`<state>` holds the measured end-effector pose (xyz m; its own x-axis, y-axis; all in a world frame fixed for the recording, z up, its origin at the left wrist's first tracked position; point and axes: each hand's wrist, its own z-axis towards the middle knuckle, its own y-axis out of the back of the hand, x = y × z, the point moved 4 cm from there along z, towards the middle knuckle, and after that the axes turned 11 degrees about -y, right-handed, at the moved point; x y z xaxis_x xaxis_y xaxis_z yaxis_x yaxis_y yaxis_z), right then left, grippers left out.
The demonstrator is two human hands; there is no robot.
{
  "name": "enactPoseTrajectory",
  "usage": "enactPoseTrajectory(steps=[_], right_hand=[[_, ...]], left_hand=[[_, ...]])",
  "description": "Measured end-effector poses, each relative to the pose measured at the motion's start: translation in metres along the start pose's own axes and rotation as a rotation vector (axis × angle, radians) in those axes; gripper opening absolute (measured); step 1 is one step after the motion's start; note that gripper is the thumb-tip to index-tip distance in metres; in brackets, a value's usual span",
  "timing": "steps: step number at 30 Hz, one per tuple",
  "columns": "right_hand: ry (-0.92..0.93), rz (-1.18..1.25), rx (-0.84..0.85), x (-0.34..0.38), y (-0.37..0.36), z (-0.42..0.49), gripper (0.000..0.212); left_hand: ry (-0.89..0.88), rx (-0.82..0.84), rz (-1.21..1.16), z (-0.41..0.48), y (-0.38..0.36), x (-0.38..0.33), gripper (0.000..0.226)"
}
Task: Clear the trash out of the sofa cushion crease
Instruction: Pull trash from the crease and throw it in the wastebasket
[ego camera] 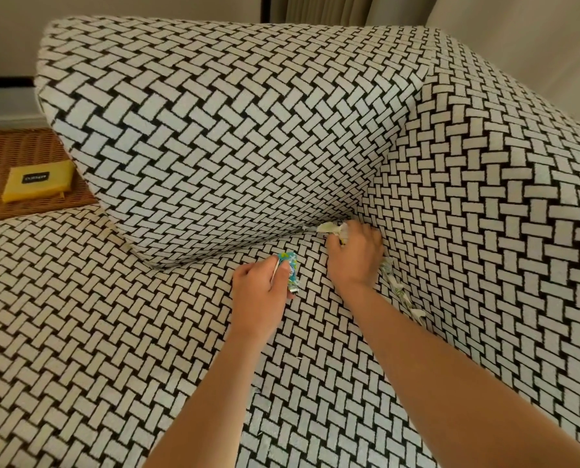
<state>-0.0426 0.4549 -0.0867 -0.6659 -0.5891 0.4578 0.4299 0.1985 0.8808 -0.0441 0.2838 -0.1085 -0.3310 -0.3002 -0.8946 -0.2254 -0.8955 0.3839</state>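
Black-and-white basket-weave sofa [113, 332] across nearly the whole frame, back cushion [214, 130] leaning at centre. Left hand [258, 292] at middle, closed around a blue-green wrapper [290, 265] held just above the seat. Right hand [356, 255] beside it, fingers curled on crumpled white paper [329, 228] at the crease where cushion meets seat. More shredded paper scraps [400, 292] wedged along the crease right of that wrist. Yellow pouch [39, 184] on a wicker desk [18, 153], far left.
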Motion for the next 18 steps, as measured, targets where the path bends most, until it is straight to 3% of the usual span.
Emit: enactPoseTrajectory(steps=[6,14,18], right_hand=[[0.006,0.145,0.030,-0.003,-0.005,-0.001,0.012],[0.134,0.150,0.106,0.004,-0.004,-0.008,0.021],[0.212,0.132,0.156,0.008,0.004,-0.024,0.016]], left_hand=[[0.014,-0.003,-0.008,0.000,0.000,-0.002,0.029],[0.072,0.011,-0.069,0.001,0.003,-0.006,0.030],[0.190,0.018,-0.229,-0.001,0.009,-0.017,0.026]])
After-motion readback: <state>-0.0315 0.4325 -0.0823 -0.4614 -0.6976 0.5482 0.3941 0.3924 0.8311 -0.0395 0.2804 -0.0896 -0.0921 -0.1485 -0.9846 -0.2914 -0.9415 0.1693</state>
